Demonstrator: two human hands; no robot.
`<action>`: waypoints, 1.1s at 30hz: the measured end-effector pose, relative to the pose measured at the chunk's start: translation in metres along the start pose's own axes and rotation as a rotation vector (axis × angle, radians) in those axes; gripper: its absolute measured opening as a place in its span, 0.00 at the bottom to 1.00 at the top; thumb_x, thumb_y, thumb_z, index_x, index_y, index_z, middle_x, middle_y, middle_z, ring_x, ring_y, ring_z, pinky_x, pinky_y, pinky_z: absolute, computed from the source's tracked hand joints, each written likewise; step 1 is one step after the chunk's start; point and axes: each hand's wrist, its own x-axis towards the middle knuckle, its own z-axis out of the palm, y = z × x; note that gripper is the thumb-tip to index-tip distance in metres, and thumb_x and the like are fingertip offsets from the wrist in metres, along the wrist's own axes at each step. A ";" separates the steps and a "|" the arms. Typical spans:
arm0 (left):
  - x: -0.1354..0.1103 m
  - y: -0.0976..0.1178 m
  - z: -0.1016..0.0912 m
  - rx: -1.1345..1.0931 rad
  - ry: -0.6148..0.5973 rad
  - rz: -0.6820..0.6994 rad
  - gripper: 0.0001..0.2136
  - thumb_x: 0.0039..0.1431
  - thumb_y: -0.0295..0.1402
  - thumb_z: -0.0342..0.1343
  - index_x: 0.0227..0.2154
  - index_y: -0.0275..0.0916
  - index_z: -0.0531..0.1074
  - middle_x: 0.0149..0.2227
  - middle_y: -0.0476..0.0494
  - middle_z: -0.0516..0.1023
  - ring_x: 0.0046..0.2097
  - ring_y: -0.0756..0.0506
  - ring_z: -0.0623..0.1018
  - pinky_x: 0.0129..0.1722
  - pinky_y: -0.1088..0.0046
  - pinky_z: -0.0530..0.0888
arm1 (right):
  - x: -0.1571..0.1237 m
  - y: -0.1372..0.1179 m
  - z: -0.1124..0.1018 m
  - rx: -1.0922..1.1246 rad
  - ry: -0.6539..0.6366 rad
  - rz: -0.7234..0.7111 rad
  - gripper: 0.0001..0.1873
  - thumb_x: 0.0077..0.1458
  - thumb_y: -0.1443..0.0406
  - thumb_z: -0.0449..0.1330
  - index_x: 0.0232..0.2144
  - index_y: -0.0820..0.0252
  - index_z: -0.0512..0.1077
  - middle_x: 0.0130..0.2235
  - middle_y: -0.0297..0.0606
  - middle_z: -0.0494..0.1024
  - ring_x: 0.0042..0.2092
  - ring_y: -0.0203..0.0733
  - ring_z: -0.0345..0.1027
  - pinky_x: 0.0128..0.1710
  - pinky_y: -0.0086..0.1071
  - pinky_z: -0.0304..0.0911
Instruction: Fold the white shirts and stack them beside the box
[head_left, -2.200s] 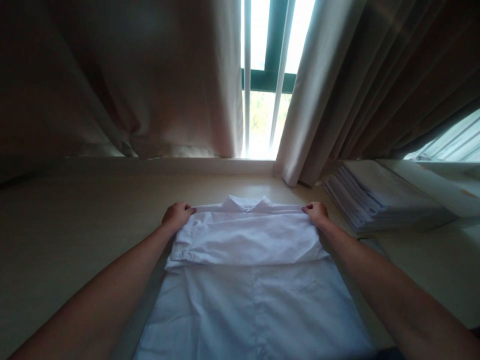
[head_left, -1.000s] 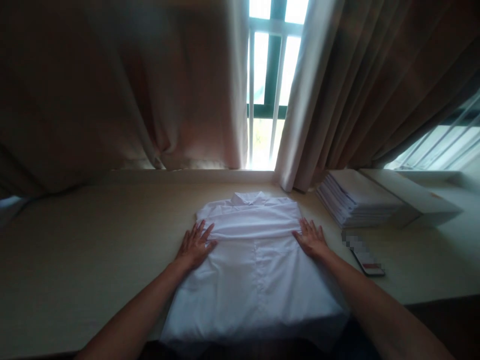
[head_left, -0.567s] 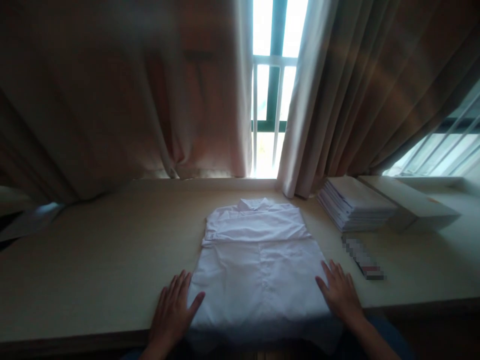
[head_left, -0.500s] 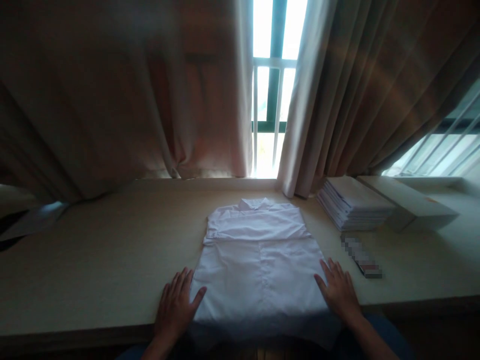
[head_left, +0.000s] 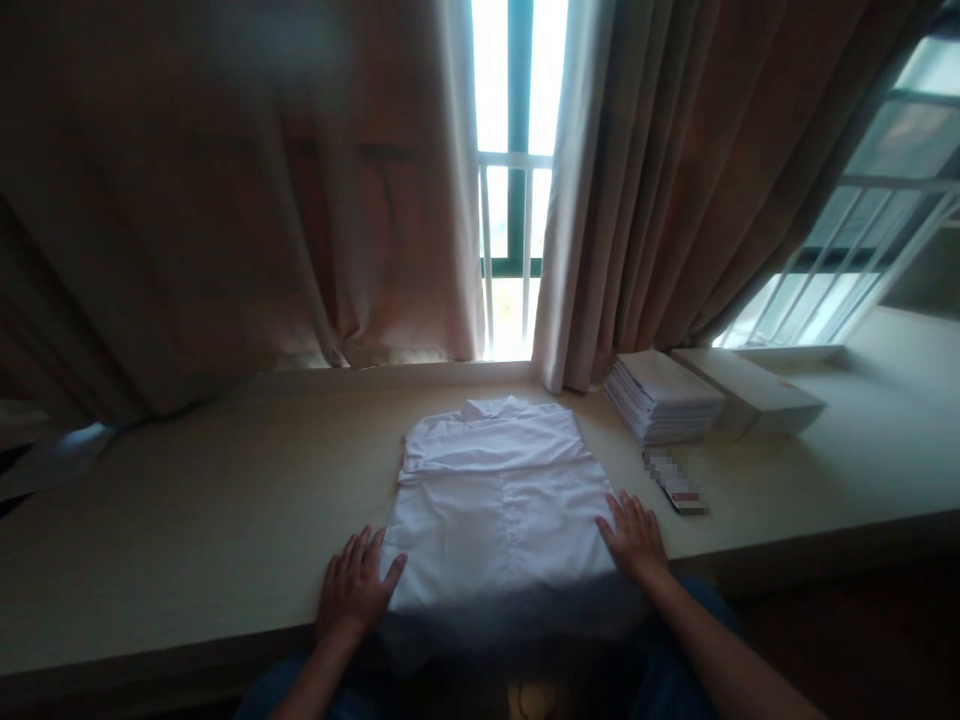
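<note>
A white collared shirt [head_left: 465, 520] lies on the pale tabletop with its collar toward the window. Its sleeves look folded across the upper part, and its lower end hangs over the table's front edge. On the shirt's left edge rests my left hand [head_left: 358, 585], fingers spread and thumb on the cloth. My right hand [head_left: 634, 535] lies flat at the opposite edge, its fingers apart and its thumb touching the fabric. Neither hand grips anything.
A stack of folded white cloth [head_left: 664, 395] stands at the back right, beside a pale box [head_left: 757, 395]. Nearer lies a pixelated, phone-like flat object [head_left: 675, 483]. Curtains [head_left: 592, 200] hang behind the table [head_left: 225, 520]. A flat sheet [head_left: 56, 460] is at far left.
The view has turned slightly to the right, so everything appears shifted left. Both hands stay at the shirt's edges, and the shirt looks the same.
</note>
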 end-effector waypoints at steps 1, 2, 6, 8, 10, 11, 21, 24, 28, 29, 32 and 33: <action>0.001 -0.001 0.002 -0.009 0.007 0.003 0.30 0.59 0.48 0.42 0.59 0.34 0.62 0.64 0.33 0.59 0.65 0.37 0.56 0.62 0.56 0.52 | 0.000 0.000 0.000 0.015 -0.007 0.007 0.33 0.61 0.47 0.43 0.64 0.53 0.55 0.66 0.42 0.52 0.67 0.51 0.39 0.64 0.50 0.31; 0.002 -0.001 0.004 -0.019 0.012 0.002 0.30 0.59 0.48 0.42 0.59 0.33 0.62 0.64 0.32 0.59 0.65 0.36 0.57 0.62 0.56 0.52 | 0.001 -0.001 -0.001 0.032 -0.011 0.014 0.33 0.61 0.47 0.44 0.64 0.53 0.56 0.66 0.42 0.53 0.67 0.51 0.39 0.64 0.51 0.31; 0.006 0.001 0.002 -0.102 0.062 0.022 0.28 0.60 0.46 0.42 0.57 0.31 0.63 0.62 0.31 0.62 0.64 0.36 0.58 0.61 0.55 0.53 | 0.007 -0.002 -0.004 0.151 0.018 0.018 0.32 0.60 0.49 0.48 0.62 0.57 0.58 0.65 0.44 0.54 0.67 0.52 0.40 0.64 0.51 0.30; -0.001 0.006 -0.005 -0.187 0.153 -0.021 0.27 0.60 0.45 0.42 0.55 0.29 0.64 0.59 0.29 0.64 0.62 0.36 0.61 0.60 0.57 0.56 | 0.006 0.001 -0.007 0.265 0.082 0.011 0.33 0.59 0.50 0.50 0.60 0.61 0.59 0.63 0.48 0.58 0.65 0.52 0.44 0.63 0.50 0.35; -0.018 0.010 -0.012 -0.287 0.285 -0.196 0.27 0.58 0.47 0.44 0.51 0.28 0.65 0.54 0.27 0.68 0.59 0.35 0.64 0.58 0.57 0.60 | -0.004 0.007 -0.007 0.418 0.219 0.062 0.32 0.58 0.51 0.50 0.58 0.65 0.60 0.60 0.53 0.62 0.63 0.53 0.50 0.62 0.48 0.43; -0.030 0.012 -0.014 -0.345 0.342 -0.323 0.28 0.57 0.49 0.46 0.49 0.28 0.66 0.51 0.27 0.69 0.57 0.35 0.66 0.56 0.57 0.62 | -0.013 0.011 -0.005 0.499 0.301 0.121 0.31 0.57 0.51 0.51 0.57 0.67 0.60 0.58 0.54 0.64 0.61 0.53 0.53 0.61 0.48 0.47; -0.083 0.008 0.033 -1.151 -0.069 -0.750 0.21 0.37 0.41 0.61 0.34 0.33 0.71 0.35 0.39 0.77 0.39 0.39 0.78 0.45 0.61 0.73 | -0.083 0.034 0.019 0.966 0.243 0.498 0.29 0.39 0.58 0.62 0.45 0.62 0.63 0.45 0.45 0.72 0.48 0.50 0.69 0.50 0.38 0.64; -0.076 0.003 0.047 -1.161 -0.243 -0.762 0.18 0.38 0.36 0.56 0.35 0.31 0.72 0.36 0.35 0.79 0.41 0.37 0.79 0.44 0.64 0.74 | -0.075 0.026 0.019 0.884 0.187 0.594 0.28 0.35 0.61 0.62 0.41 0.64 0.64 0.40 0.47 0.74 0.43 0.51 0.71 0.46 0.38 0.66; -0.079 0.003 0.055 -1.020 -0.331 -0.761 0.20 0.38 0.33 0.58 0.38 0.32 0.72 0.41 0.32 0.79 0.46 0.34 0.78 0.43 0.64 0.74 | -0.082 0.015 0.026 0.954 0.011 0.642 0.26 0.34 0.65 0.59 0.41 0.63 0.68 0.41 0.48 0.77 0.45 0.53 0.72 0.42 0.35 0.67; -0.081 0.004 0.055 -1.006 -0.336 -0.761 0.20 0.38 0.32 0.58 0.38 0.32 0.72 0.42 0.32 0.79 0.47 0.35 0.77 0.43 0.64 0.74 | -0.085 0.013 0.029 0.972 -0.066 0.631 0.24 0.34 0.65 0.58 0.39 0.62 0.69 0.41 0.47 0.78 0.46 0.54 0.72 0.41 0.34 0.67; -0.082 0.007 0.057 -0.968 -0.409 -0.744 0.14 0.40 0.30 0.58 0.33 0.34 0.73 0.40 0.33 0.80 0.48 0.35 0.77 0.42 0.66 0.74 | -0.091 0.010 0.035 0.981 -0.248 0.597 0.18 0.33 0.66 0.59 0.33 0.59 0.73 0.37 0.46 0.80 0.45 0.57 0.73 0.37 0.35 0.67; -0.083 0.009 0.058 -0.958 -0.449 -0.735 0.11 0.39 0.29 0.58 0.30 0.35 0.74 0.37 0.34 0.80 0.46 0.34 0.78 0.41 0.66 0.75 | -0.093 0.010 0.035 0.981 -0.272 0.593 0.17 0.32 0.66 0.59 0.31 0.60 0.74 0.35 0.46 0.80 0.44 0.58 0.73 0.36 0.36 0.67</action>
